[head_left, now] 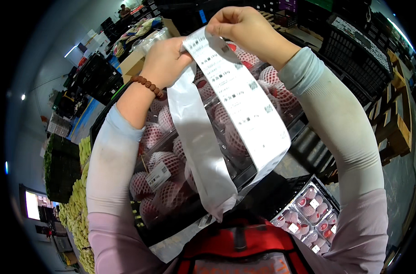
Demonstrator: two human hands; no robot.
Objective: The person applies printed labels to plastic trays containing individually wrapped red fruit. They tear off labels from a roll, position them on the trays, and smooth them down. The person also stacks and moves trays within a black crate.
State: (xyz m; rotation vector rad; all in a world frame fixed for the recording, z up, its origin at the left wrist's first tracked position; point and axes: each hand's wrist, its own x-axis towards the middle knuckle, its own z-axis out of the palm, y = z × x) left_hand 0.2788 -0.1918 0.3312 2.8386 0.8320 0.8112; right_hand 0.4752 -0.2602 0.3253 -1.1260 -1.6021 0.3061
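A long white strip of printed labels (pixel 237 98) hangs between my hands and curls round at its lower end. My right hand (pixel 244 31) pinches the strip's top end between thumb and fingers. With thumb and fingers closed, my left hand (pixel 164 61) grips its left edge near the top; a brown bead bracelet circles that wrist. A plain white band (pixel 194 141), seemingly the strip's backing, drops from my left hand. Beneath lies a black crate (pixel 171 228) of clear packs with fruit (pixel 164 164) in pinkish foam nets. One pack bears a white label (pixel 158 177).
At the lower right stands another black crate (pixel 274 214) of labelled fruit packs. Stacked black crates (pixel 354 50) and wooden pallets (pixel 395 123) are on the right. Green-yellow produce (pixel 75 205) is heaped at the left, near an open cardboard box (pixel 131 66). A person (pixel 124 11) is far back.
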